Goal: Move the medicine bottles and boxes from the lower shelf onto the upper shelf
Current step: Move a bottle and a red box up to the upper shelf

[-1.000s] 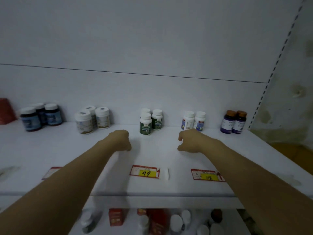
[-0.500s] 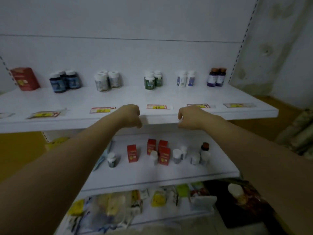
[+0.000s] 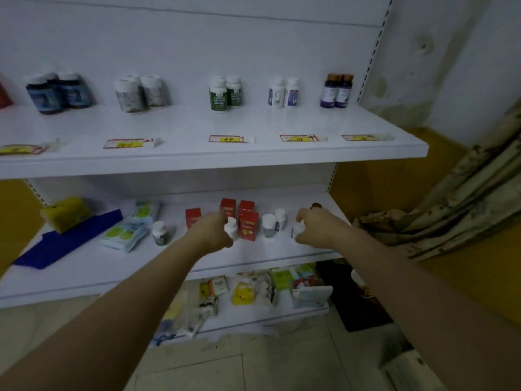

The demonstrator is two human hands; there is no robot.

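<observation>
pickup on the lower shelf (image 3: 84, 266): left hand (image 3: 211, 234) curls round a white bottle (image 3: 231, 225), right hand (image 3: 320, 227) round a second bottle (image 3: 296, 230); next, lift both to the upper shelf (image 3: 183, 128).

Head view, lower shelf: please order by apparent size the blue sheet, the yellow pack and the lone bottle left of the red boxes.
1. blue sheet, clearly the largest.
2. yellow pack.
3. lone bottle, the smallest.
All three sit at a similar distance from the camera, so nearness hardly affects this order.

hands (image 3: 214, 234) on white bottles (image 3: 231, 226), lower shelf (image 3: 84, 273)
</observation>
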